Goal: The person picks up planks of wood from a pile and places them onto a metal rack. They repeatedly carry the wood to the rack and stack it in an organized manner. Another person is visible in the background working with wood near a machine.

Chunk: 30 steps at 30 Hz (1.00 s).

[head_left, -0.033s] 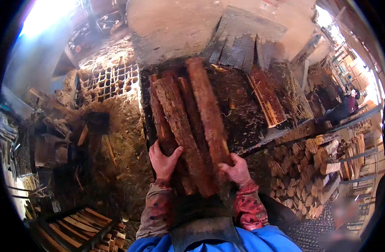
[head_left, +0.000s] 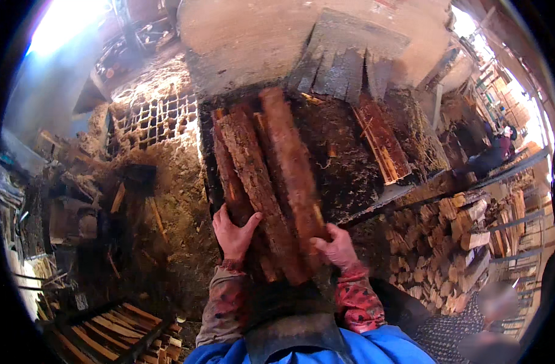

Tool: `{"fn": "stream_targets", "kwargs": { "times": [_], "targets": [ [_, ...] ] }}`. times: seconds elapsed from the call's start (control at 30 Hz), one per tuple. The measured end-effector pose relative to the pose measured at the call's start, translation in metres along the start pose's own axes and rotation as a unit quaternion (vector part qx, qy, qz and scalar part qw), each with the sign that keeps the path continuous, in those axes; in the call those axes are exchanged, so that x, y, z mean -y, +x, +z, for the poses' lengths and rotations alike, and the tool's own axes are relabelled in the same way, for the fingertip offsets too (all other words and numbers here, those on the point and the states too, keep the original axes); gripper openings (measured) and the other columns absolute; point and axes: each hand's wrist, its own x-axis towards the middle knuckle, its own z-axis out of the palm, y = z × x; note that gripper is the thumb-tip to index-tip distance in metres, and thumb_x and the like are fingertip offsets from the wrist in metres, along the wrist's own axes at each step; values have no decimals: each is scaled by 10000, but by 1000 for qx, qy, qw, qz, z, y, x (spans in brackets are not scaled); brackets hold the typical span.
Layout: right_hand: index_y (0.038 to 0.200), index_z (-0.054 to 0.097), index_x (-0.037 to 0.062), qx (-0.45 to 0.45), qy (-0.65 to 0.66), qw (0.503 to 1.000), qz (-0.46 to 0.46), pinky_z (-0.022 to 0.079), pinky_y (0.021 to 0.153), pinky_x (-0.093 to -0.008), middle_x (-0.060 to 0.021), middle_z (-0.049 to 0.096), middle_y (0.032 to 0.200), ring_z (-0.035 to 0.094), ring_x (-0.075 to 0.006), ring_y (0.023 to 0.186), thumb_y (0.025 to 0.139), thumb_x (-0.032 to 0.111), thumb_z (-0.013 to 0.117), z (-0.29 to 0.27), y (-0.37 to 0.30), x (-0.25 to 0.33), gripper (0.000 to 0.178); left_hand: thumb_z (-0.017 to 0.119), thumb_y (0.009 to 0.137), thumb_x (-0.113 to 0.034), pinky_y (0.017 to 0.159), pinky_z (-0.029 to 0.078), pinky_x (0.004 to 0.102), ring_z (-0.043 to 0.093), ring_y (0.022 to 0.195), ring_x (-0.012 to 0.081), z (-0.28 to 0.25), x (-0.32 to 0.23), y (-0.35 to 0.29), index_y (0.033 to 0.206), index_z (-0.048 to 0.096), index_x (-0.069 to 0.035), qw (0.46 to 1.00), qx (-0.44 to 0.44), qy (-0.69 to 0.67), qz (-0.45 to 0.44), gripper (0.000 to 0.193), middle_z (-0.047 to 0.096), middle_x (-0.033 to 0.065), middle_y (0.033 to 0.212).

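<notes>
Several long bark-covered wood slabs lie side by side in front of me, their far ends pointing away. My left hand (head_left: 234,233) cups the left side of the bundle at its near end, thumb spread over a rough-barked slab (head_left: 250,164) and fingers against the outer edge. On the right, my right hand (head_left: 337,247) grips the near end of a reddish-brown slab (head_left: 289,158), thumb on top; its other fingers are partly hidden. That slab looks slightly blurred. The near ends of the wood reach my dark apron (head_left: 289,303).
Another bark slab (head_left: 383,142) lies farther right on the dark bench. A large stack of split wood (head_left: 435,255) stands at the right, with a person (head_left: 453,321) beside it. Lower left is a dark frame (head_left: 107,358) holding wood strips. A grid (head_left: 159,118) lies far left.
The reddish-brown slab and my right hand have shifted slightly left, toward the other slabs. My left hand keeps its place on the bundle.
</notes>
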Motion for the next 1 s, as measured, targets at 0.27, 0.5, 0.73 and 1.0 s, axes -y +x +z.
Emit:
{"fn": "stream_targets", "kwargs": {
  "times": [0.27, 0.5, 0.73, 1.0],
  "targets": [
    [1253, 517, -50, 17, -189, 976, -109, 394, 969, -367, -185, 496, 1126, 485, -322, 1096, 852, 297, 669, 29, 15, -16, 551, 790, 695, -549, 959, 405, 519, 420, 1195, 395, 8, 12, 0, 1340, 398, 69, 999, 34, -38, -17, 976, 403, 226, 1295],
    [1292, 472, -75, -50, -283, 950, -119, 388, 1013, -411, -224, 445, 1298, 445, -368, 1210, 874, 350, 650, 38, 6, -8, 622, 816, 612, -562, 965, 409, 449, 480, 1135, 382, 7, -3, 0, 1235, 493, 78, 1000, -9, 0, -3, 950, 513, 222, 1198],
    [1321, 352, -164, -47, -321, 934, -151, 354, 1043, -465, -314, 362, 1353, 377, -443, 1260, 812, 444, 699, 68, -5, -4, 866, 800, 640, -571, 950, 402, 473, 477, 1113, 400, 0, -3, 0, 1237, 473, 98, 1000, -4, 21, 18, 955, 495, 241, 1178],
    [1342, 336, -148, -35, -344, 930, -123, 299, 1091, -442, -301, 333, 1378, 337, -424, 1295, 808, 404, 701, 69, -3, -11, 850, 785, 609, -624, 956, 413, 447, 483, 1134, 387, 2, -3, -1, 1241, 486, 78, 1000, -10, 16, 4, 991, 521, 228, 1182]
  ]
}}
